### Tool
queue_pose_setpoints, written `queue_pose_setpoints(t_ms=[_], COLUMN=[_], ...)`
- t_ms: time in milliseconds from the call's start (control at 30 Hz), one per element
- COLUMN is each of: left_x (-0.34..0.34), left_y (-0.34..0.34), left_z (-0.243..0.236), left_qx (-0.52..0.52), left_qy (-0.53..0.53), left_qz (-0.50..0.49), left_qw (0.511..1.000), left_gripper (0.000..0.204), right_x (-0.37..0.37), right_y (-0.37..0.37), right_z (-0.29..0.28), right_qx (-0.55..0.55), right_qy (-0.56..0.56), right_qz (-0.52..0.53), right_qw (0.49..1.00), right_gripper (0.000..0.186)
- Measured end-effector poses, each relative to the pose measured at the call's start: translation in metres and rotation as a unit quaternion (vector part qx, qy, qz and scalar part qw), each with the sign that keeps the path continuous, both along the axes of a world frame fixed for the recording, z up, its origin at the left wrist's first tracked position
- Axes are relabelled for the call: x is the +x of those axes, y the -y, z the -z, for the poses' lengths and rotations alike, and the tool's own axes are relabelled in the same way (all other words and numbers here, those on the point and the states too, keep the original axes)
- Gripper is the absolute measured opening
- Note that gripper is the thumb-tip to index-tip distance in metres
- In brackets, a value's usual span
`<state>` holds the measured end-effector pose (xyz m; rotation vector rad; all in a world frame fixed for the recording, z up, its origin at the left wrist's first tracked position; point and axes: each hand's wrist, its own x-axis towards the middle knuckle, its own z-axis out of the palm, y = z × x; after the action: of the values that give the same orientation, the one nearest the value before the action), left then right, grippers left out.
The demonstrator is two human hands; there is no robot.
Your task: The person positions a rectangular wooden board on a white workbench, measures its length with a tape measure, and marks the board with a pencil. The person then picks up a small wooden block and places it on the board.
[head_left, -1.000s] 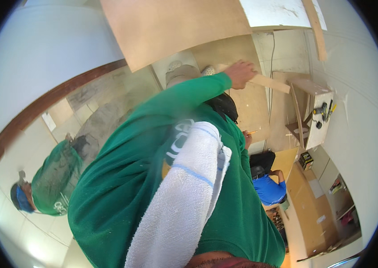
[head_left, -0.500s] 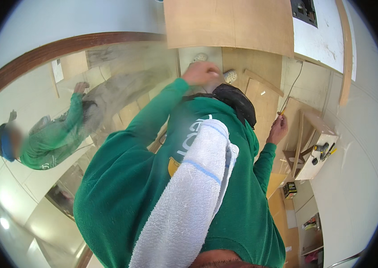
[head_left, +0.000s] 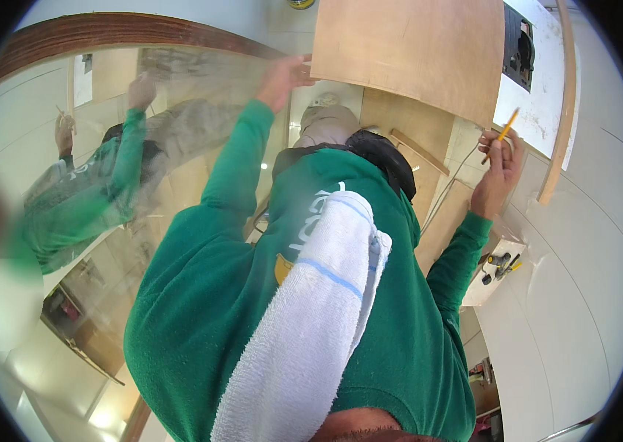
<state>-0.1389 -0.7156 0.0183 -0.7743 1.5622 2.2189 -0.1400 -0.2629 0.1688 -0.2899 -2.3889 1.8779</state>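
My left hand (head_left: 283, 79) reaches forward to the left edge of a plywood panel (head_left: 411, 51). Its fingers are stretched out at that edge; whether they touch it I cannot tell. A yellow pencil (head_left: 506, 127) is pinched in my right hand (head_left: 501, 171), raised off the panel's near right corner with the tip pointing up and away. The panel lies flat in front of me, beside a white board (head_left: 543, 96) that has a black plate (head_left: 519, 48) set into it.
A mirror (head_left: 201, 96) with a brown wooden frame (head_left: 142, 28) stands on my left. To the right, a wooden box (head_left: 482, 291) carries a yellow-black power tool (head_left: 499, 259). A wooden strip (head_left: 566, 96) runs along the white board. A cable (head_left: 448, 188) hangs near my right side.
My left hand has moved from in front of my waist out to the panel's left edge. My right hand, with the pencil, has risen forward and outward. My view has shifted slightly.
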Motion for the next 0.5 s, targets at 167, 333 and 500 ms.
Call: queue_pose_setpoints(t_ms=[167, 333, 500], left_x=[-0.016, -0.037, -0.057], left_y=[-0.008, -0.032, -0.056], left_z=[-0.084, -0.149, -0.18], left_qx=[-0.023, -0.078, -0.099], left_qy=[-0.078, -0.124, -0.156], left_qz=[0.025, 0.076, 0.119], left_qw=[0.996, 0.986, 0.976], left_gripper=[0.037, 0.029, 0.028], right_x=[-0.009, -0.005, 0.003], right_y=[0.041, 0.078, 0.114], right_z=[0.024, 0.043, 0.061], right_qx=[-0.02, -0.003, -0.065], right_qy=[0.078, 0.094, 0.126], right_qz=[-0.023, -0.005, 0.024], right_qw=[0.996, 0.996, 0.99], right_gripper=[0.028, 0.031, 0.028])
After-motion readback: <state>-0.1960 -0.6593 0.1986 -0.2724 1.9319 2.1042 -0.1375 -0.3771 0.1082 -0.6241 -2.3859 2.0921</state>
